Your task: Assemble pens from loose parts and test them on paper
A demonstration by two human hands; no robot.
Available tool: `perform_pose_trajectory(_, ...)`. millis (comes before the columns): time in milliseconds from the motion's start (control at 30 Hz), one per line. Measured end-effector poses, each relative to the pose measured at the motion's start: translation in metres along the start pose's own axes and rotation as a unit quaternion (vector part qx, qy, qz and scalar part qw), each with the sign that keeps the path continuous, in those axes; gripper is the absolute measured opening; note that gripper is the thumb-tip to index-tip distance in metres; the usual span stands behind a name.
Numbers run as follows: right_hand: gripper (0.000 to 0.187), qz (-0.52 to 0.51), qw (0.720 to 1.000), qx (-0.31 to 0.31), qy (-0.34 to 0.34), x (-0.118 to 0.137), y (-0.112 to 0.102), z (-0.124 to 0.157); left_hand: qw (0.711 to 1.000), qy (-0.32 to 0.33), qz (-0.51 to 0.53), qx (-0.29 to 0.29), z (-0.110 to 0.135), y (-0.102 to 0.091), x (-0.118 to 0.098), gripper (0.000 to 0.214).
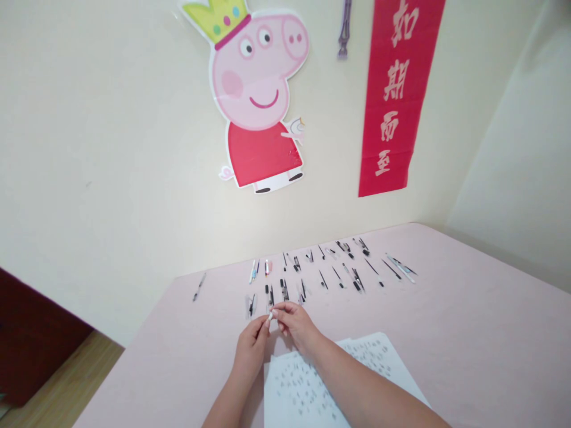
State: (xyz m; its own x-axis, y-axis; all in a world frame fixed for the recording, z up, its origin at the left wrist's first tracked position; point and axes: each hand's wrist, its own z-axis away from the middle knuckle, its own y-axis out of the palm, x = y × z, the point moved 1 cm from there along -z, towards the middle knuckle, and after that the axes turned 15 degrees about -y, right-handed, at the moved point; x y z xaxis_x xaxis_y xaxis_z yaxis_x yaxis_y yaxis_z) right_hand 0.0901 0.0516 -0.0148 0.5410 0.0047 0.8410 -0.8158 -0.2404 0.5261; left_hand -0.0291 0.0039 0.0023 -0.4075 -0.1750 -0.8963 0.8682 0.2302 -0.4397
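My left hand (253, 343) and my right hand (297, 324) meet over the pink table, fingertips pinched together. Between them is a small white pen part (270, 316), mostly covered by the fingers, so its exact shape is hidden. Just beyond the fingertips lie taken-apart pens, among them a black-and-clear pen set (284, 289) and another group of pen pieces (251, 305). Under my right forearm rest white sheets of paper (303, 386) covered with handwritten marks.
Two rows of pen parts (355, 278) stretch along the far side of the pink table (468, 333). One pen (199, 286) lies apart at the left. Behind the table is a wall with a cartoon pig cutout (263, 154) and a red banner (397, 101).
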Motion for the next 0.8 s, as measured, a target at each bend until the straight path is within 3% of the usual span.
perform_pose_trajectory(200, 0.032, -0.016, 1.0, -0.017, -0.001, 0.0, -0.001, -0.002, 0.999, 0.025, -0.011, 0.027, -0.003, -0.003, 0.004, 0.032)
perform_pose_trajectory(333, 0.034, -0.043, 0.997, -0.066, 0.0, 0.008, -0.004, -0.006, 0.999, 0.026, -0.03, 0.034, -0.005, -0.009, 0.006, 0.028)
perform_pose_trajectory(600, 0.027, -0.066, 0.983, -0.141, -0.096, 0.045, -0.031, -0.027, 0.999, 0.02, -0.021, 0.031, -0.007, -0.018, 0.005, 0.016)
perform_pose_trajectory(700, 0.027, -0.073, 0.979, -0.157, -0.109, 0.058, -0.042, -0.032, 1.0, 0.002, 0.014, 0.023, -0.008, -0.017, 0.005, 0.015)
perform_pose_trajectory(800, 0.028, -0.066, 0.981, -0.146, -0.109, 0.066, -0.042, -0.032, 0.994, -0.063, 0.082, 0.032, -0.009, -0.014, 0.006, 0.019)
